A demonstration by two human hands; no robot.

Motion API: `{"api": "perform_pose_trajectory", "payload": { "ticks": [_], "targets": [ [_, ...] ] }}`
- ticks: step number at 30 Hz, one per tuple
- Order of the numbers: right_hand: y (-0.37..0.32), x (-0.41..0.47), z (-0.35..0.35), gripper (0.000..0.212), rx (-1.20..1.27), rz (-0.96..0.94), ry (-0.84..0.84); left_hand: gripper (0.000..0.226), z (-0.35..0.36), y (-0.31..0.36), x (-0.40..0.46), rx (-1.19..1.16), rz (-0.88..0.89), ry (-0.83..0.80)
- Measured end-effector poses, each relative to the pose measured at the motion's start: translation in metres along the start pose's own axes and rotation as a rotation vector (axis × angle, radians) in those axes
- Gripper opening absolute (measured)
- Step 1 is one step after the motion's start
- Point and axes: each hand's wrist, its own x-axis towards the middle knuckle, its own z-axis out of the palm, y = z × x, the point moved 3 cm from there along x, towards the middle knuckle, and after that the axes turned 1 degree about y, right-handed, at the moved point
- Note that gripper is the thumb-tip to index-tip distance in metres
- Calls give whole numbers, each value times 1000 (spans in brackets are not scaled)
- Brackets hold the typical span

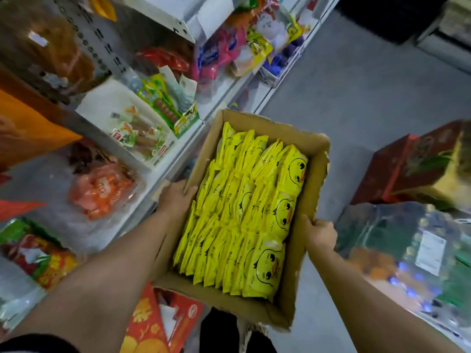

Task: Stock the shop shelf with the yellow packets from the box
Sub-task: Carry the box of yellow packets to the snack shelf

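Gripping opposite walls, the open cardboard box (312, 159) is held by the left hand (175, 197) and right hand (318, 234), fingers curled over its rims. Yellow packets (244, 210) are packed upright in rows between both hands, with the shelf (163, 171) just to the left.

Bright yellow plastic packets (244, 212) printed with black-eyed, orange-billed duck faces fill a plain brown cardboard box (309, 197); left of the box, an orange-and-white snack bag (102, 192).

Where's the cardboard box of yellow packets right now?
The open brown cardboard box is mid-frame, gripped by the left hand and right hand, right of the shop shelves.
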Motion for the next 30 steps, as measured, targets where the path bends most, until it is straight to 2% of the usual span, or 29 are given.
{"api": "perform_pose_trajectory", "payload": {
  "ticks": [6,18,23,26,30],
  "targets": [
    [-4,12,30,49,-11,21,30,31,7,-10,28,37,26,-5],
    [-4,6,27,46,-3,61,-3,33,9,-5,19,-29,-32,-2],
    [-6,-1,22,37,20,53,4,35,10,7,10,-60,-38,24],
    [-10,-6,15,32,18,56,-38,35,4,15,2,-71,-51,46],
    [-21,-14,1,25,25,118,-171,35,-7,36,-8,-10,-105,-11]
  ]
}}
